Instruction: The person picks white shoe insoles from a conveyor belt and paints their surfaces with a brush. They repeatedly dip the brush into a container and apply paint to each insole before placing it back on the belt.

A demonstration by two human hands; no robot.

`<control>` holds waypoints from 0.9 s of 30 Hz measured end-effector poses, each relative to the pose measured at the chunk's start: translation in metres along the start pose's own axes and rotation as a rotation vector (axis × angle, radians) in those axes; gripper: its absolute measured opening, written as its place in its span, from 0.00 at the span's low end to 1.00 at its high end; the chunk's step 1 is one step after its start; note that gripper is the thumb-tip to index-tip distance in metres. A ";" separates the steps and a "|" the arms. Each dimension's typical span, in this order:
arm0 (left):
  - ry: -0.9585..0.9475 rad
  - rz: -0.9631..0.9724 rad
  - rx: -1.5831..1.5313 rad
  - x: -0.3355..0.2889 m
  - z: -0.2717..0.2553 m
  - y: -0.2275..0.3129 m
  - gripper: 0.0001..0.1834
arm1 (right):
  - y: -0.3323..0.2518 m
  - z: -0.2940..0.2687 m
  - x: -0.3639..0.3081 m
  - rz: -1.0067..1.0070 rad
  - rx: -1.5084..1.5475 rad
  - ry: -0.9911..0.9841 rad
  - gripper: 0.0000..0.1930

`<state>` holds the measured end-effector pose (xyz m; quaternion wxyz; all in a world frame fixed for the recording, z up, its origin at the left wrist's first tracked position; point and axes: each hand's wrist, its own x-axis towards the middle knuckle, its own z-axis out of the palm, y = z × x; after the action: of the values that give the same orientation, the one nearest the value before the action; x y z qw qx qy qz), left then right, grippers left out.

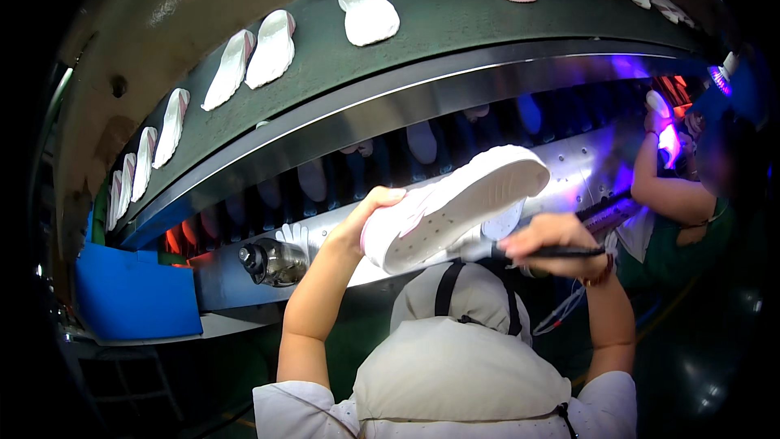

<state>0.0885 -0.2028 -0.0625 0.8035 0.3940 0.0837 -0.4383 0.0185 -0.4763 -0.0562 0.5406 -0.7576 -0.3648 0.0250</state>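
While the white sole (pixel 455 207) hangs in the air over the metal surface (pixel 223 289), tilted with its right end higher, 2 bare hands are at it from opposite sides. The left hand (pixel 366 211) has its grip closed on the sole's lower left part, thumb along the upper edge near the pink trim. The right hand (pixel 552 234), blurred, has its grip closed around a dark-handled tool (pixel 569 252), whose pale end is close to the sole's lower edge; whether they touch, I cannot tell. A pale oval thing (pixel 501 221) shows between the sole and the right hand, and whether it belongs to the tool is unclear.

The sole looks light enough for 1 hand, probably moulded foam or rubber: springy rather than rigid, hard to break, likely to flex if pressed far from the hold. Its smooth wall could turn slippery if damp. The best hold is probably across the side wall at an end, thumb opposite fingers, leaving the face with small holes uncovered.

Beyond, more white soles (pixel 370 12) lie on a green belt (pixel 439 12), and at left a lidded bottle (pixel 280 262) stands on the surface beside a white glove (pixel 293 236)
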 end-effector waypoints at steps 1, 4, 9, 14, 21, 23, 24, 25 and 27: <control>-0.033 0.010 -0.033 0.001 -0.009 0.001 0.26 | -0.008 0.000 -0.001 -0.025 -0.081 -0.108 0.10; -0.153 0.012 -0.148 0.002 -0.012 0.007 0.23 | -0.005 -0.002 -0.001 -0.023 0.038 0.170 0.09; -0.149 0.089 -0.041 0.013 -0.016 0.017 0.25 | -0.014 -0.008 0.004 0.014 -0.095 0.081 0.10; -0.324 0.449 -0.270 0.025 -0.007 -0.011 0.39 | -0.035 -0.002 0.016 -0.008 0.094 0.269 0.11; -0.228 0.392 -0.348 0.041 0.027 -0.037 0.44 | -0.008 0.024 0.048 -0.043 -0.164 0.411 0.09; -0.148 0.458 -0.331 0.041 0.028 -0.032 0.44 | -0.017 0.035 0.043 -0.180 -0.383 0.321 0.10; -0.122 0.480 -0.375 0.040 0.023 -0.029 0.45 | -0.028 0.039 0.036 -0.160 -0.338 0.221 0.09; -0.151 0.484 -0.380 0.038 0.020 -0.027 0.45 | -0.035 0.039 0.030 -0.139 -0.294 0.117 0.08; -0.206 0.481 -0.398 0.033 0.015 -0.027 0.46 | -0.037 0.025 0.032 -0.129 -0.146 0.047 0.08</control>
<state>0.0842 -0.2425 -0.0834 0.9495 0.1914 -0.0094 -0.2486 0.0121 -0.4322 -0.0244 0.4928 -0.7704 -0.4010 -0.0544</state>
